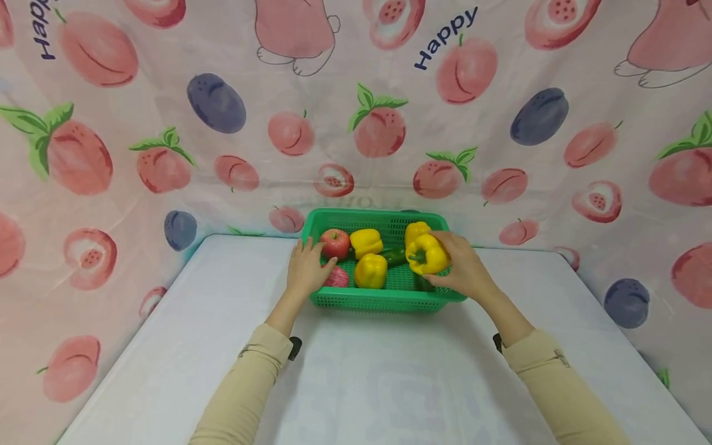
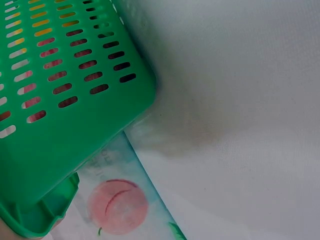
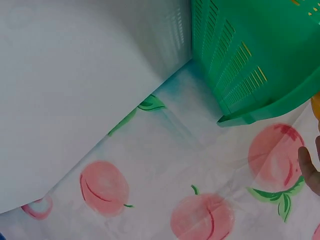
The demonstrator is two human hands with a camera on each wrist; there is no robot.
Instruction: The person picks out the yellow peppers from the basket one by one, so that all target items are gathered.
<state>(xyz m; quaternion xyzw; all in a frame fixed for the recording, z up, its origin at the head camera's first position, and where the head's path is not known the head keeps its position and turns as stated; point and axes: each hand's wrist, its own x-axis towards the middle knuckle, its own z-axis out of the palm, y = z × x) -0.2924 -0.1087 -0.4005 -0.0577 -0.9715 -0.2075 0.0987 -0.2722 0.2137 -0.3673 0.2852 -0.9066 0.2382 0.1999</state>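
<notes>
Head view shows a glossy, lobed yellow bell pepper (image 1: 431, 254) with a stubby green stem, over the right end of a green plastic basket (image 1: 378, 296); whether it touches anything beneath is unclear. The right hand (image 1: 467, 266) grips it from the side, fingers curved over the top and thumb below. The left hand (image 1: 305, 266) lies over the basket's left rim, fingers loosely spread and holding nothing, thumb reaching inward beside a smooth red apple (image 1: 335, 244) and a streaked pink item (image 1: 337, 277). More yellow peppers (image 1: 371, 272) and a dark green vegetable (image 1: 394, 256) lie inside. Wrist views show the basket's slotted walls, a rounded corner and a jutting lip. Its back rim stands near the fruit-printed cloth (image 1: 334, 136); the smooth white table (image 1: 378, 371) stretches out in front and to both sides, leaving room there.
</notes>
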